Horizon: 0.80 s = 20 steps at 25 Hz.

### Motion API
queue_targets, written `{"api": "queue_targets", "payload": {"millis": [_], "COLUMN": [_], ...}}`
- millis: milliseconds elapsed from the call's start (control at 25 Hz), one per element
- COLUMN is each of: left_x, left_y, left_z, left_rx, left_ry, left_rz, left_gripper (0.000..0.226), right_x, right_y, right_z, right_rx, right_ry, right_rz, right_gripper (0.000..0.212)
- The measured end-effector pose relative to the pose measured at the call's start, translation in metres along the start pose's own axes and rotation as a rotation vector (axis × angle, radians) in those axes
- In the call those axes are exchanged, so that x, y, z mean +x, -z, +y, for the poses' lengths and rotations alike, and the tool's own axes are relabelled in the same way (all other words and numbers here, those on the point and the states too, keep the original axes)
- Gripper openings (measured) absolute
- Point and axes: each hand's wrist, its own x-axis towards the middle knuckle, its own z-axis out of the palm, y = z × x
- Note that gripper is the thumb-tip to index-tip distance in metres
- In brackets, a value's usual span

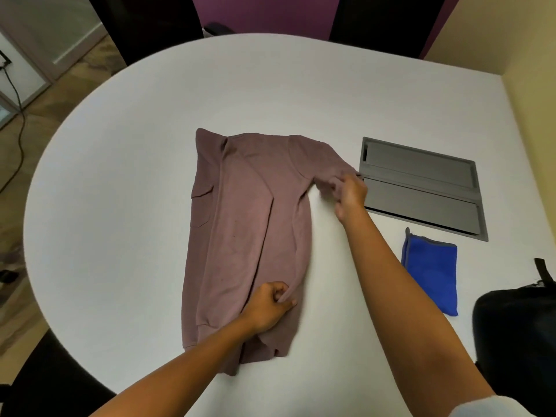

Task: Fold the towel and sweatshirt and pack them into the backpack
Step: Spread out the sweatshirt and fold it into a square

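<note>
With long axis of sweatshirt running near-to-far on table: left hand nearest, pinching the right edge near the hem; right hand farther out, gripping the right sleeve by the floor box. Probably folding that side leftward next. Folded towel and backpack off right.

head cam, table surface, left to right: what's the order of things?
sweatshirt → left hand pinching its hem → right hand gripping its sleeve → grey hatch → blue towel → black backpack
</note>
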Motion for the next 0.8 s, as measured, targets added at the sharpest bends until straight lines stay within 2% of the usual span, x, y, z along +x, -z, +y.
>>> {"api": "queue_targets", "payload": {"millis": [120,200,320,400,560,640,720,760,800], "left_x": [-0.009,-0.019,-0.037,-0.05,-0.073,-0.079,-0.083,-0.084,-0.084], "left_y": [0.017,0.03,0.053,0.068,0.086,0.092,0.098,0.1,0.1], "left_z": [0.001,0.0,-0.008,-0.026,-0.068,-0.074,-0.071,-0.067,-0.066], "left_rx": [-0.204,-0.324,-0.515,-0.618,-0.468,-0.54,-0.657,-0.605,-0.45], "left_ry": [0.051,0.036,0.082,0.14,0.342,0.349,0.326,0.324,0.336], "left_rz": [-0.045,-0.071,-0.068,-0.047,0.084,0.113,0.031,-0.009,-0.021], "left_gripper": [0.018,0.019,0.033,0.033,0.051,0.041,0.033,0.032,0.031], "right_x": [-0.044,-0.089,-0.164,-0.196,-0.215,-0.21,-0.208,-0.21,-0.212], "right_y": [-0.087,-0.137,-0.192,-0.214,-0.216,-0.207,-0.201,-0.199,-0.197], "right_z": [-0.019,-0.024,-0.01,0.02,0.092,0.114,0.123,0.122,0.122], "right_rx": [0.098,0.083,-0.018,-0.131,-0.256,-0.288,-0.306,-0.313,-0.317], "right_ry": [0.076,0.099,0.099,0.087,-0.056,-0.091,-0.098,-0.094,-0.084], "right_rz": [-0.252,-0.456,-0.776,-0.895,-0.888,-0.84,-0.823,-0.823,-0.829], "right_gripper": [0.02,0.014,0.018,0.017,0.018,0.014,0.014,0.016,0.018]}}
